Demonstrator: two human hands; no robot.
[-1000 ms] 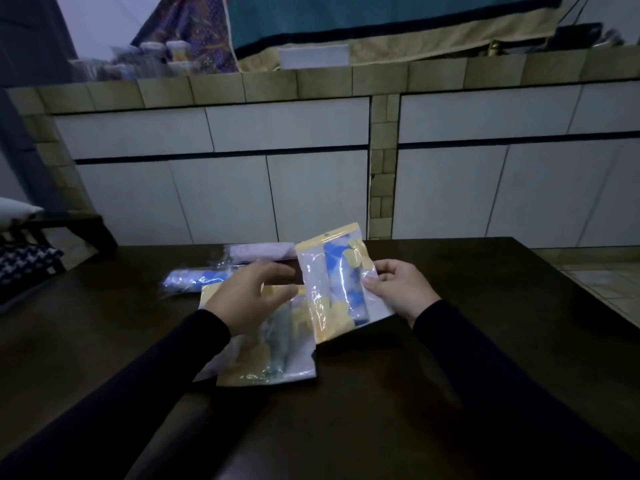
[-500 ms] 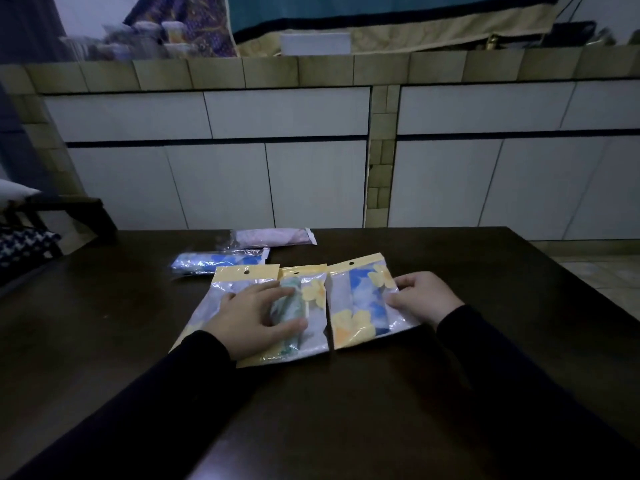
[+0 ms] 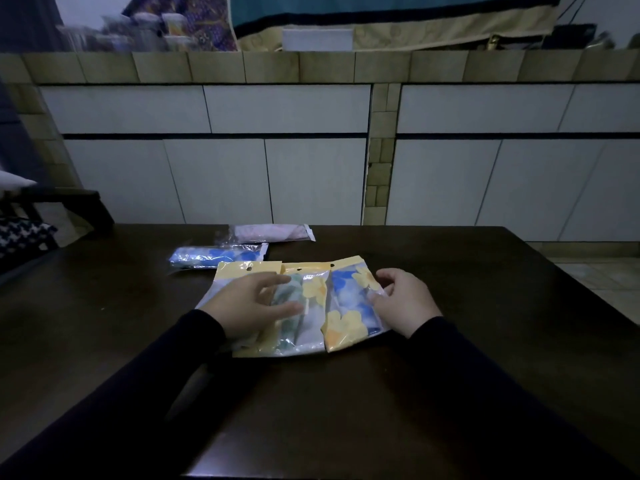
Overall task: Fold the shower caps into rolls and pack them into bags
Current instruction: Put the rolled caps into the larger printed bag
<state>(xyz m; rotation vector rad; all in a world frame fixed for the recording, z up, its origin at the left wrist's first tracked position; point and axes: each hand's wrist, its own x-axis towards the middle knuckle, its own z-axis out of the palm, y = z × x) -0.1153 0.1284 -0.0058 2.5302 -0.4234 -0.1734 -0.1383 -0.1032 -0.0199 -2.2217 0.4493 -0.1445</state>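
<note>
We see our left hand [image 3: 254, 301] resting flat, fingers relaxed, on the green-cap bag [image 3: 294, 313]; our right hand [image 3: 403, 299] (fingers loosely spread) touches the blue-cap bag [image 3: 349, 306] beside it.

Single head-worn view, forward and down over the table [image 3: 450, 341].

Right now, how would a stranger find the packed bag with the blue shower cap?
On the dark table, three yellow-topped bags lie side by side at the near middle. Take the rightmost, the blue-cap bag, touched by the right hand. Its neighbour, the green-cap bag, holds green instead.
</note>
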